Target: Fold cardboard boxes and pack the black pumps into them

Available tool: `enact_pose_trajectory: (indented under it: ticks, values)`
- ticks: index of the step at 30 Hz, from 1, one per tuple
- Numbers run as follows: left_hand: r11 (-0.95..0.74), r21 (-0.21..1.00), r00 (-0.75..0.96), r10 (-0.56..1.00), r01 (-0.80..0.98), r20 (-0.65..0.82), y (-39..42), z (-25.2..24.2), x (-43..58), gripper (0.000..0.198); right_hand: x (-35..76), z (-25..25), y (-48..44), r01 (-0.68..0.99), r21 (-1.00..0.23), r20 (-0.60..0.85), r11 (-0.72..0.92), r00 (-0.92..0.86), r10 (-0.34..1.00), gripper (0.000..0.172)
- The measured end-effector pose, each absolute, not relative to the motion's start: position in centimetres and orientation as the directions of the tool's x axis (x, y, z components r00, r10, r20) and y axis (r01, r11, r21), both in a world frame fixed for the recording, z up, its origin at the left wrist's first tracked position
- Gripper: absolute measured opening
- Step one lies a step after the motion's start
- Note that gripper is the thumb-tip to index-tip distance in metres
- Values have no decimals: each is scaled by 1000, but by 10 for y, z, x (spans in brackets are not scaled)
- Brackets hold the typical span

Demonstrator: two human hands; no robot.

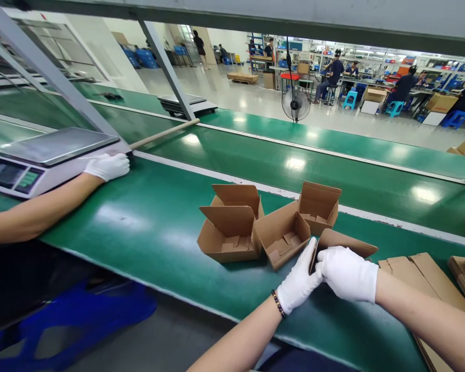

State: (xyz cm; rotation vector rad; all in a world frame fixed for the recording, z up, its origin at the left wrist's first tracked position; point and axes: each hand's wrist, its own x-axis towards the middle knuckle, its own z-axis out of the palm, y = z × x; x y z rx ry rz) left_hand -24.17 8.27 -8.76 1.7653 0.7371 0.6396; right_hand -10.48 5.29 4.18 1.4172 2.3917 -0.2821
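Note:
Both of my hands wear white gloves and meet at a brown cardboard box (pixel 346 243) near the table's front edge. My left hand (pixel 300 279), with a beaded bracelet at the wrist, grips the box's left side. My right hand (pixel 346 274) is closed at the same box and hides much of it. Just beyond and to the left, several folded boxes with raised lids stand together, among them one open box (pixel 282 235) beside my left hand and another (pixel 228 235) farther left. Flat cardboard blanks (pixel 430 281) lie under and beyond my right forearm.
At the left, a co-worker's gloved hand (pixel 108 166) touches a weighing scale (pixel 54 147) on the green table (pixel 158 206). A second scale (pixel 188 103) stands farther back. Slanted metal posts and an overhead beam (pixel 256 20) frame the view. A stick lies between the posts.

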Motion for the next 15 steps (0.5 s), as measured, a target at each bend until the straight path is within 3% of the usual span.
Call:
enact_pose_trajectory:
  ticks: [2,4,6,11,13,15]
  values:
    - [-292,945,689,716,146,115,90,-88,-240,84,-96,42,51,885,-148,-323,441,-465,824,13]
    - [-329,936,681,715,123,162,93,-93,-238,81,-91,39,47,895,-227,-249,384,-434,866,14]
    - [-339,933,655,734,122,181,91,-99,-235,79,-95,33,42,932,-172,-235,320,-354,905,10]
    - [-360,924,662,725,131,189,84,-107,-235,73,-117,23,36,970,121,-225,210,-179,958,20]
    - [-377,913,685,707,157,174,85,-106,-237,77,-116,25,37,962,153,-234,227,-188,954,21]
    - [-399,899,699,695,180,169,87,-106,-238,85,-106,29,39,955,97,-270,281,-247,931,17]
